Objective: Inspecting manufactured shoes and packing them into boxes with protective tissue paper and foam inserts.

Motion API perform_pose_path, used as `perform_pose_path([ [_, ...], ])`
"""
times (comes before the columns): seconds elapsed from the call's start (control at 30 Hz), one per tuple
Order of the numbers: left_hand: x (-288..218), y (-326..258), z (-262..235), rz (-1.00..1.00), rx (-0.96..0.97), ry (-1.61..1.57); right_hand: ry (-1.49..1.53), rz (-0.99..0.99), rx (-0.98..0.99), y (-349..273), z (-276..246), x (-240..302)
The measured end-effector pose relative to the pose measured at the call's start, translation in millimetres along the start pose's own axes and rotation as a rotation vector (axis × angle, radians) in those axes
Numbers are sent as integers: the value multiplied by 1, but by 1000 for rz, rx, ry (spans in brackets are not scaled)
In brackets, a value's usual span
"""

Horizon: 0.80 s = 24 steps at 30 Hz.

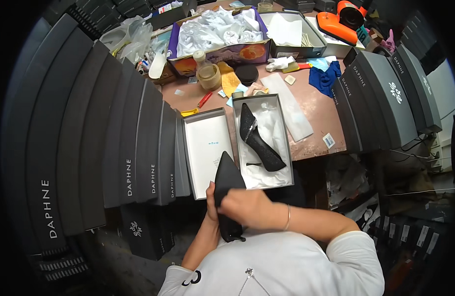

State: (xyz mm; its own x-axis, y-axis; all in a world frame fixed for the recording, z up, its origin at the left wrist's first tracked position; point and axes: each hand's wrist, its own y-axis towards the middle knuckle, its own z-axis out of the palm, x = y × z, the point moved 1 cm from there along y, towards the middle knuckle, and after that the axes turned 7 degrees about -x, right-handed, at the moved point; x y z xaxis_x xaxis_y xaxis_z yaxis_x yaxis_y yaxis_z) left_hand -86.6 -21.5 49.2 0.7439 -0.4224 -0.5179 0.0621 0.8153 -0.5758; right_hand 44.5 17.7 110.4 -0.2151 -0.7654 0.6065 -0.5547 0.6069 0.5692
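My left hand (pixel 211 204) holds a black pointed-toe high-heeled shoe (pixel 229 176) in front of my body, its toe pointing away and its heel end close to my shirt. Across the shoe's middle lies my right hand (pixel 248 208), fingers curled and slightly blurred; whether anything is in them is hidden. Just beyond, an open grey shoebox (pixel 289 167) lined with white tissue paper (pixel 272 118) holds a matching black shoe (pixel 259 145) on its side, a shiny strap across its front. The box lid (pixel 208 130), white inside, lies left of it, partly behind the held shoe.
Tall stacks of dark shoeboxes (pixel 89 143) rise at left, with more shoeboxes (pixel 380 98) at right. On the table are a purple carton (pixel 237 55) of white wrapping, a glue bottle (pixel 200 61), a red cutter (pixel 205 100), a blue cloth (pixel 324 79) and an orange tool (pixel 336 27).
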Motion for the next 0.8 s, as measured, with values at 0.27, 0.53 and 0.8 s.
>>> perform_pose_path([
  [0.27,0,-1,5,59,-28,66,-130,47,61,8,-1,-3],
  [0.53,4,3,10,165,-124,-28,-124,43,167,13,3,1],
  [0.8,8,31,-38,65,2,-12,-14,-21,140,4,17,-1],
])
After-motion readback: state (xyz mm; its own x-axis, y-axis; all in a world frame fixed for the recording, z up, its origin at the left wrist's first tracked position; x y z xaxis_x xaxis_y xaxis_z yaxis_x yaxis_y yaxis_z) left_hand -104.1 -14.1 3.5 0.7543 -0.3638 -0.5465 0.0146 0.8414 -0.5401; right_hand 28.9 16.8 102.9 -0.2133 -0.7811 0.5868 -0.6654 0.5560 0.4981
